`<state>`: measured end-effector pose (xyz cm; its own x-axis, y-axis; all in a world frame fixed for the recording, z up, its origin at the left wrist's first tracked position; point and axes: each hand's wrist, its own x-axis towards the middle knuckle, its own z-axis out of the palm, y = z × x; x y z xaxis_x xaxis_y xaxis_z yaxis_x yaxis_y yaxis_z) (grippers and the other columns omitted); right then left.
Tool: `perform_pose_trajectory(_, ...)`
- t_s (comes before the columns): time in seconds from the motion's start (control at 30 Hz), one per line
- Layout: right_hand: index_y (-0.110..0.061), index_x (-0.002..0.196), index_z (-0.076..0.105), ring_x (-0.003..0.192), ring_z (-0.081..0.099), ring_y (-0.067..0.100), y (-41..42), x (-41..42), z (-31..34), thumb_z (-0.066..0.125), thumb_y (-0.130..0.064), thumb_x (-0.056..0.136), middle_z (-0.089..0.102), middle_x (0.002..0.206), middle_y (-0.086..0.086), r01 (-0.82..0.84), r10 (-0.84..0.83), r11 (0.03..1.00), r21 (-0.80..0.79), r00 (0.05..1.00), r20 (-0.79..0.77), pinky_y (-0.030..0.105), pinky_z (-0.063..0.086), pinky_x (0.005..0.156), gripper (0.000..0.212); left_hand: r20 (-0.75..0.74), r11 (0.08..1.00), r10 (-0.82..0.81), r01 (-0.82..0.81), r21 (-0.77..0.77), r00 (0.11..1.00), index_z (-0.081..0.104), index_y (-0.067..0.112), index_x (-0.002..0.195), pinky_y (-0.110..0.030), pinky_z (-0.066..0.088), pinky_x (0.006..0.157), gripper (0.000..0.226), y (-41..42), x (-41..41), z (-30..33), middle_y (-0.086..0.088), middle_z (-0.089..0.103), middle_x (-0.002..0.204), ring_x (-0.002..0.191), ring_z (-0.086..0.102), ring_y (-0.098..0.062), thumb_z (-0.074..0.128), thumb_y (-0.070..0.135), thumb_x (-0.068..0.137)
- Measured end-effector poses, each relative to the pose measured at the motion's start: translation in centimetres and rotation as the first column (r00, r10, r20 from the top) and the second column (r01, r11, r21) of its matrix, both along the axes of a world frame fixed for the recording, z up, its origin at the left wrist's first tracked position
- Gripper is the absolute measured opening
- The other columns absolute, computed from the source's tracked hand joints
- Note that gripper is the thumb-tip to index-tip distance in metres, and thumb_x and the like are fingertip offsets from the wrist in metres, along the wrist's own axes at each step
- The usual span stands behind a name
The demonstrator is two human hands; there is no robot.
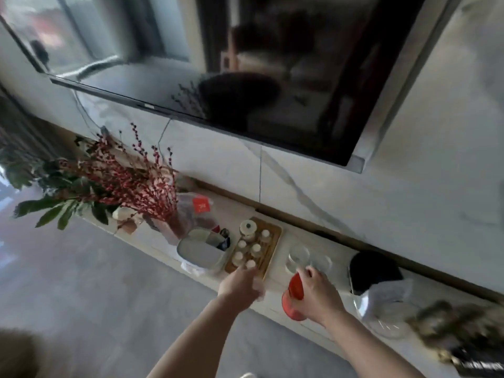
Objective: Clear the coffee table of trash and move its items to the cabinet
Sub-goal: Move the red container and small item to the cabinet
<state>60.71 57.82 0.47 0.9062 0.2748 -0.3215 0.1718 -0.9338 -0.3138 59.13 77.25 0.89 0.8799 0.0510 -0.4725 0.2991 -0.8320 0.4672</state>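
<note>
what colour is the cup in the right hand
Orange-red, seen in the head view: the cup held by the right hand.

My left hand was smeared by motion, so whether its fingers held anything could not be told. My right hand covered the far side of the red cup it gripped. Just beyond those fingers, the clear glasses were too faint to count. Well right of that grip, a brown heap was blurred past naming and cut by the frame's edge. Both my forearms ran off the bottom edge.
</note>
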Motion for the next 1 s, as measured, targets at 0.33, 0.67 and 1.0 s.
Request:
perform_pose_trajectory(0.33, -0.019, 0.128, 0.037, 0.122, 0.043, 0.024, -5.7, 2.9, -7.1, 0.058, -0.047, 0.079, 0.044, 0.131, 0.003, 0.296, -0.296, 0.955, -0.026, 0.955, -0.024, 0.035, 0.047, 0.093, 0.06, -0.05, 0.933, -0.332, 0.335, 0.131, 0.942, 0.043, 0.028, 0.135, -0.041, 0.05, 0.093, 0.051, -5.9, 8.4, -8.7, -0.002, 0.049, 0.133, 0.119, 0.053, -0.027, 0.06, 0.027, 0.087)
perform_pose_trajectory(0.67, -0.019, 0.128, 0.039, 0.115, 0.046, 0.023, -6.5, 5.2, -17.4, 0.062, -0.045, 0.077, 0.041, 0.129, 0.002, 0.318, -0.319, 0.948, -0.027, 0.947, -0.04, 0.032, 0.049, 0.088, 0.062, -0.089, 0.905, -0.392, 0.401, 0.144, 0.916, 0.04, 0.027, 0.136, -0.041, 0.05, 0.089, 0.05, -9.4, 11.4, -19.2, -0.006, 0.05, 0.126, 0.113, 0.056, -0.03, 0.057, 0.029, 0.088)
perform_pose_trajectory(1.0, -0.018, 0.124, 0.043, 0.113, 0.048, 0.024, -6.3, 6.8, -25.5, 0.066, -0.042, 0.072, 0.048, 0.12, 0.002, 0.306, -0.305, 0.952, -0.022, 0.952, 0.013, 0.035, 0.05, 0.08, 0.062, -0.078, 0.897, -0.405, 0.412, 0.162, 0.911, 0.039, 0.026, 0.136, -0.042, 0.049, 0.087, 0.052, -11.0, 12.8, -27.7, -0.007, 0.048, 0.125, 0.114, 0.053, -0.03, 0.06, 0.021, 0.088)
